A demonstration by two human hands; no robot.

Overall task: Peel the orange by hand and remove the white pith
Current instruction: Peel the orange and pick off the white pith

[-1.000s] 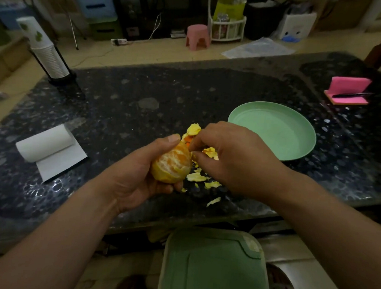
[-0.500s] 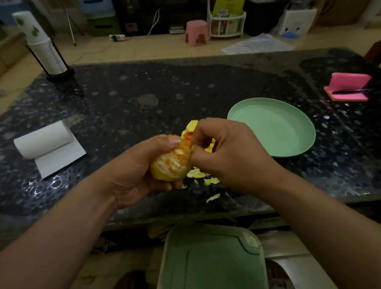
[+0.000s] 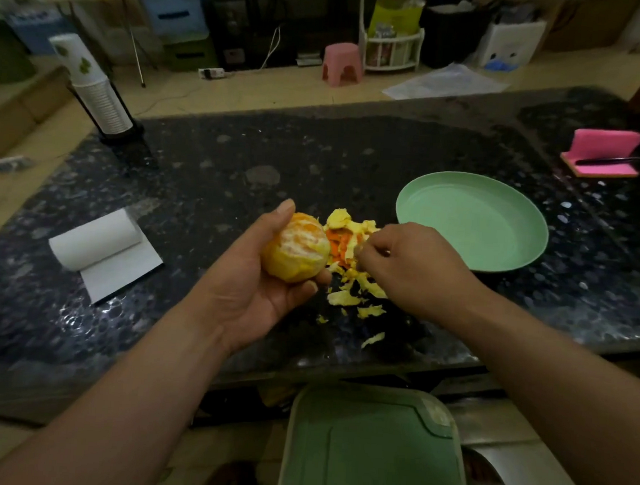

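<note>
A dark speckled desk [image 3: 241, 155] carries a mint-green plate [image 3: 497, 253], a white paper roll [image 3: 97, 238], pink sponge [image 3: 603, 152], and yellow-and-orange peel scraps [image 3: 348, 244] beside a pale-yellow, orange-fleshed orange [image 3: 297, 252].

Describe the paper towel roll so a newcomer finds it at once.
On the left side of the dark speckled stone table, left of the left hand holding the partly peeled orange, lies the white paper towel roll. Unlike the upright paper cup stack behind it, it lies flat, one sheet unrolled.

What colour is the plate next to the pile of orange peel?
The plate is plain pale green, seen best in the head view.
</note>
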